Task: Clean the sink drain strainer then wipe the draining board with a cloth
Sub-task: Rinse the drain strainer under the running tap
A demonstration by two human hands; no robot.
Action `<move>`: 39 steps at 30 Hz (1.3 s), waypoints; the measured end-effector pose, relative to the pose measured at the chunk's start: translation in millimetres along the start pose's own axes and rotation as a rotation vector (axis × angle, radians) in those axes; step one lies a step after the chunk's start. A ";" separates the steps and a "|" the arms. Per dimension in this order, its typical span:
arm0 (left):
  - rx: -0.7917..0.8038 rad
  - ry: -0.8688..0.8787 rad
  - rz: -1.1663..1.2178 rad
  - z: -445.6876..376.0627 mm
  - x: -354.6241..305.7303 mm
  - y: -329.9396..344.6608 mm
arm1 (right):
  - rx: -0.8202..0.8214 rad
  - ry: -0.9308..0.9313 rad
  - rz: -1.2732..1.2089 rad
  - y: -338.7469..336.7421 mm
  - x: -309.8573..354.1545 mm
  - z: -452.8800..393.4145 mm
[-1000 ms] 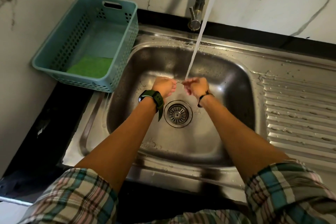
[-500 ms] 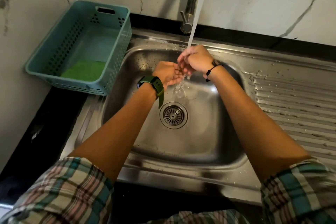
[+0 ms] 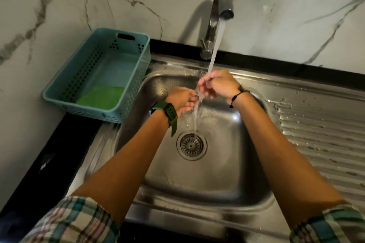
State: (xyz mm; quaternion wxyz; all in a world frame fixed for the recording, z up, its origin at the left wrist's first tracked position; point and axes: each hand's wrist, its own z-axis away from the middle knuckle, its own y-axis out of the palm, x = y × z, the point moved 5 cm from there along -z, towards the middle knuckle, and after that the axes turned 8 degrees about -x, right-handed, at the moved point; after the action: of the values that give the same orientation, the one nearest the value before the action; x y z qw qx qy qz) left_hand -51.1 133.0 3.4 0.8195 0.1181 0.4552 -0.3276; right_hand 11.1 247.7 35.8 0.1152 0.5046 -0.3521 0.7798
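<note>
Both hands are under the running tap [image 3: 221,8], rinsing. The right hand [image 3: 219,84] is higher, directly in the water stream [image 3: 215,49], fingers curled loosely inward; whether it pinches anything cannot be told, since water blurs the fingertips. The left hand [image 3: 182,98] sits just below and to its left, palm turned up and fingers loosely cupped, catching the runoff. The hands are close, maybe touching at the fingertips; this can't be confirmed.

The drain strainer [image 3: 191,144] is seated in the sink [image 3: 227,189] floor, below and nearer than the hands, well apart from both. Water lands on it.

Judgement on the step: this looks like a hand rinse around the strainer step, with the strainer itself in its seat. Whether it is already cleaned is not readable here.

The draining board [image 3: 324,134] lies right of the right hand, ribbed and spotted with droplets, so the wipe looks not yet done.

A green cloth or pad [image 3: 99,96] lies in the teal basket [image 3: 83,92] on the bench, left of the left hand.

The next move likely calls for shutting the tap, which is beyond the right hand, then reaching left to the basket for the green piece and carrying it across to the board.
</note>
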 end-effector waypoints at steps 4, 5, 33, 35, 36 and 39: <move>0.030 -0.023 0.029 1.8 -5.6 4.0 | -0.190 -0.068 0.265 -14.2 7.8 -23.6; 0.039 -0.029 0.046 3.1 -6.3 5.6 | -0.248 -0.082 0.248 -19.2 12.0 -30.5; -0.178 0.414 -0.468 59.2 -9.4 -53.8 | -0.362 -0.024 -0.099 19.9 19.1 -7.3; -0.230 0.475 -0.554 69.9 0.0 -59.6 | -0.331 -0.200 0.118 38.5 35.4 16.6; -0.264 0.504 -0.576 75.8 4.0 -62.8 | -0.325 -0.309 0.143 48.2 51.5 28.5; -0.308 0.563 -0.580 92.4 11.3 -69.3 | -0.219 -0.622 0.187 83.8 112.1 57.1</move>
State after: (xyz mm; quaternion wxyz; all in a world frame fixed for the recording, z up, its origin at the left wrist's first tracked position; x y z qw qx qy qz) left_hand -29.8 30.2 52.9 0.5453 -0.0535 0.7191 -0.4273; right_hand -45.4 129.2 110.7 -0.0161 0.6686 -0.4967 0.5532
